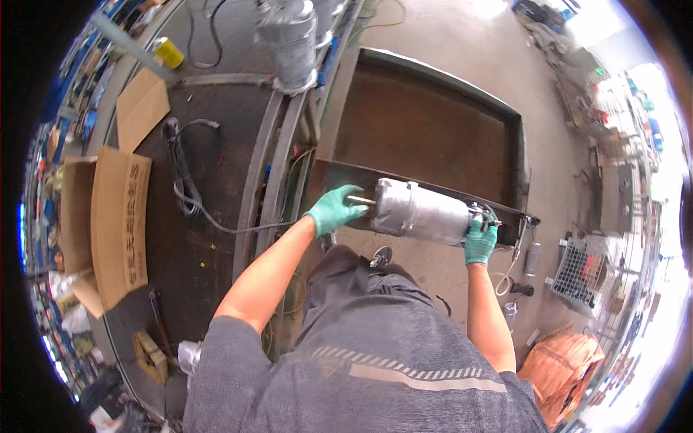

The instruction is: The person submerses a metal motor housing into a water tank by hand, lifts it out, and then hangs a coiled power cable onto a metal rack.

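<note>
The left hand, in a green glove, curls its fingers around the slim metal rod jutting from a large silver-grey cylinder. The cylinder lies sideways over the near edge of a shallow, rust-brown metal tray; whether it rests there, I cannot tell. The right hand, also green-gloved, closes around the dark metal fittings at its right end, fingertips partly hidden. Gripping both ends probably keeps the long body level.

At left, an open brown cardboard box stands on the dark, stained worktop, perhaps set aside to leave reaching room. A loosely coiled grey cable lies right of it; a second grey cylinder stands upright farther off. Rightward, the pale concrete floor holds a wire basket and, nearer, an orange sack.
</note>
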Demonstrator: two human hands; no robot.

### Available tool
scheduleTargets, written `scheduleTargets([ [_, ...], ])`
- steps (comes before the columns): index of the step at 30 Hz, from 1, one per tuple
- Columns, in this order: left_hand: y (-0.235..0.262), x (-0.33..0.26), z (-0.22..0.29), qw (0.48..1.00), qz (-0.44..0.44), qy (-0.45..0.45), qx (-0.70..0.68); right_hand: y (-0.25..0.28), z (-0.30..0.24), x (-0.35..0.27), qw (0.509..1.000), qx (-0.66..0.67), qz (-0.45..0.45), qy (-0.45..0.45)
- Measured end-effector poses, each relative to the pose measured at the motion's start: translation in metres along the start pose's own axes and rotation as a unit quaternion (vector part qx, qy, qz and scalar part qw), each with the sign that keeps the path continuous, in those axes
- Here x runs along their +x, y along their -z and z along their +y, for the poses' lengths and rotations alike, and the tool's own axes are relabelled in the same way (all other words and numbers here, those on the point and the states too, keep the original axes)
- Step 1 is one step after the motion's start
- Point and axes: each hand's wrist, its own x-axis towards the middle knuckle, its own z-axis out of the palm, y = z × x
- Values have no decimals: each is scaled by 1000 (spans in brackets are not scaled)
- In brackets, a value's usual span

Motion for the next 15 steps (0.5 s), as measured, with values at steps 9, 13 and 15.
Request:
scheduleTargets([
  [9,8,-9,2,1000,17,19,6,-16,32,3,994,-69,19,84],
  [13,12,-6,10,901,-34,197,-385,-14,3,-2,991,-128,28,39],
  [15,14,-3,24,908,-60,182,-374,-14,0,-2,992,-105,45,43],
])
